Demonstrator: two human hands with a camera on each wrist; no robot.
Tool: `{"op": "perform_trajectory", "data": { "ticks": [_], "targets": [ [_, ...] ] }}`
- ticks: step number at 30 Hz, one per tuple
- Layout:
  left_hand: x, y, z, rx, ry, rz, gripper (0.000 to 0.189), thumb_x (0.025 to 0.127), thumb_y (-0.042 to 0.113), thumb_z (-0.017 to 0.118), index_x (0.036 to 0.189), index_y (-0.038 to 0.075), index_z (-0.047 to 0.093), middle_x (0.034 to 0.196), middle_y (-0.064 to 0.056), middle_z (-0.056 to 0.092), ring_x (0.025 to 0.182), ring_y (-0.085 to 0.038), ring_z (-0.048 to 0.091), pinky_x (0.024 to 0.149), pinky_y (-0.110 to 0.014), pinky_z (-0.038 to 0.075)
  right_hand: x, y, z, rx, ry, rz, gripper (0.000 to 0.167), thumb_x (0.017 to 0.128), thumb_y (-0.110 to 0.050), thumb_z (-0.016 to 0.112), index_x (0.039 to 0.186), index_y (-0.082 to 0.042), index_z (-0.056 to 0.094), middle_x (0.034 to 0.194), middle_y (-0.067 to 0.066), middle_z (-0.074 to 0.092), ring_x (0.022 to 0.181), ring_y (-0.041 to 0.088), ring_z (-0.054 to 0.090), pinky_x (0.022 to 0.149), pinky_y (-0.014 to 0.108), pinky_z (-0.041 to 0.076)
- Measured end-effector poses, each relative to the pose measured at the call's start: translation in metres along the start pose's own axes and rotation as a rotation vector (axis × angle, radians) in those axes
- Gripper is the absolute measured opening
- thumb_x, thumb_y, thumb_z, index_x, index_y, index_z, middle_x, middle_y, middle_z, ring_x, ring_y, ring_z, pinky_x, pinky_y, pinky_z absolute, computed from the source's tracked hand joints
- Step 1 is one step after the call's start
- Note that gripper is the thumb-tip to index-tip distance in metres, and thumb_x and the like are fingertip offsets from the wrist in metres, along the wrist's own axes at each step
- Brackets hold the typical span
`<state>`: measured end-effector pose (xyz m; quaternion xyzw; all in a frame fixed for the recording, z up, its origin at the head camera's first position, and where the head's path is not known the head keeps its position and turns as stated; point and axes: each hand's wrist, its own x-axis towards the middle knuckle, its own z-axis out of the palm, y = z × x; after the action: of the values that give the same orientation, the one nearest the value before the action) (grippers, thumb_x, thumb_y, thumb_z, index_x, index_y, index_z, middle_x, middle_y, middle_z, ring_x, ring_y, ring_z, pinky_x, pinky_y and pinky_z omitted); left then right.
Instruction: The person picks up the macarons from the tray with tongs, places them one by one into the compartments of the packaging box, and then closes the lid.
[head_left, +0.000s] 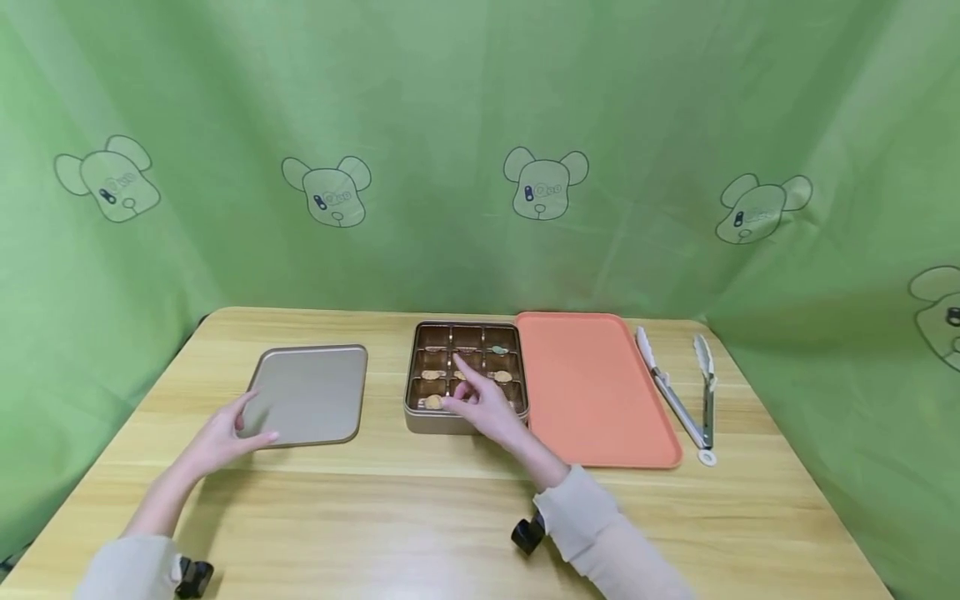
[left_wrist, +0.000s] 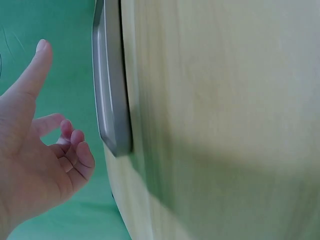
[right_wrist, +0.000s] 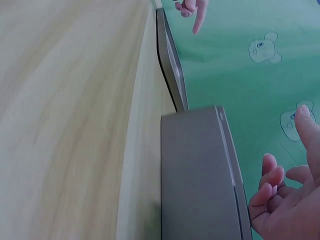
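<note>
A grey-brown square lid (head_left: 311,396) lies flat on the left of the table. My left hand (head_left: 217,437) hovers over its near left corner, thumb and index finger spread, holding nothing. In the middle stands a square metal tin (head_left: 442,424) with a brown divided insert. Small tan round pieces (head_left: 503,377) and a teal one (head_left: 498,350) lie in its compartments. Over the tin's front is my right hand (head_left: 486,410), index finger extended, the other fingers loosely bent and nothing in them. The right wrist view has this hand (right_wrist: 290,205) just above the tin's rim.
An orange-pink tray (head_left: 596,392) lies flat beside the tin on its right. Metal tongs (head_left: 678,408) with pale tips lie spread apart at the tray's right side. A green curtain (head_left: 450,250) with bear-head drawings hangs behind the wooden table (head_left: 360,525).
</note>
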<state>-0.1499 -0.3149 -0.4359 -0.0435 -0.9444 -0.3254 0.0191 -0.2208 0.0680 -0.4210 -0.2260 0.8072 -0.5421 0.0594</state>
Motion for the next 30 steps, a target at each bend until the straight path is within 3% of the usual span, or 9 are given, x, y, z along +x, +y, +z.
{"op": "perform_trajectory", "data": {
  "ticks": [7,15,18,24,30],
  "targets": [
    [-0.009,-0.011,-0.010,0.009,-0.021,-0.070,0.088,0.077,0.025,0.072,0.134,-0.019,0.021,0.070,-0.009,0.046,0.058,-0.013,0.039,0.049,-0.024,0.038,0.002,-0.009,0.017,0.025,-0.038,-0.012,0.074,0.082,-0.017,0.068,0.143,-0.007,0.027,0.080,0.006,0.056,0.058,0.010,0.041,0.050,0.016,0.036],
    [-0.018,-0.027,-0.018,0.006,-0.035,-0.119,0.090,0.079,0.024,0.070,0.136,-0.017,0.015,0.062,-0.003,0.036,0.052,-0.011,0.032,0.044,-0.023,0.034,-0.005,-0.032,0.034,0.106,-0.146,-0.014,0.076,0.083,-0.008,0.065,0.144,-0.002,0.020,0.085,0.008,0.054,0.063,0.008,0.042,0.056,0.015,0.039],
    [-0.020,-0.032,-0.017,0.016,-0.038,-0.131,0.091,0.079,0.026,0.070,0.135,-0.017,0.014,0.069,-0.012,0.041,0.059,-0.017,0.039,0.049,-0.027,0.038,-0.007,-0.039,0.042,0.122,-0.173,-0.036,0.076,0.082,-0.005,0.065,0.142,0.003,0.019,0.084,0.010,0.054,0.064,0.008,0.042,0.056,0.014,0.039],
    [-0.024,-0.044,-0.014,0.034,-0.083,-0.149,0.094,0.078,0.028,0.071,0.134,-0.019,0.013,0.090,-0.038,0.046,0.080,-0.038,0.049,0.069,-0.048,0.046,0.005,-0.020,0.072,0.120,-0.193,-0.026,0.080,0.080,-0.010,0.068,0.144,-0.007,0.021,0.083,0.004,0.053,0.060,0.007,0.043,0.052,0.014,0.039],
    [-0.023,-0.048,-0.012,0.087,-0.142,-0.152,0.100,0.077,0.034,0.071,0.134,-0.020,0.009,0.111,-0.051,0.036,0.101,-0.058,0.037,0.086,-0.066,0.033,0.018,-0.018,0.099,0.101,-0.189,-0.018,0.085,0.079,-0.015,0.071,0.146,-0.011,0.019,0.082,0.004,0.054,0.055,0.005,0.041,0.046,0.015,0.038]
  ]
}}
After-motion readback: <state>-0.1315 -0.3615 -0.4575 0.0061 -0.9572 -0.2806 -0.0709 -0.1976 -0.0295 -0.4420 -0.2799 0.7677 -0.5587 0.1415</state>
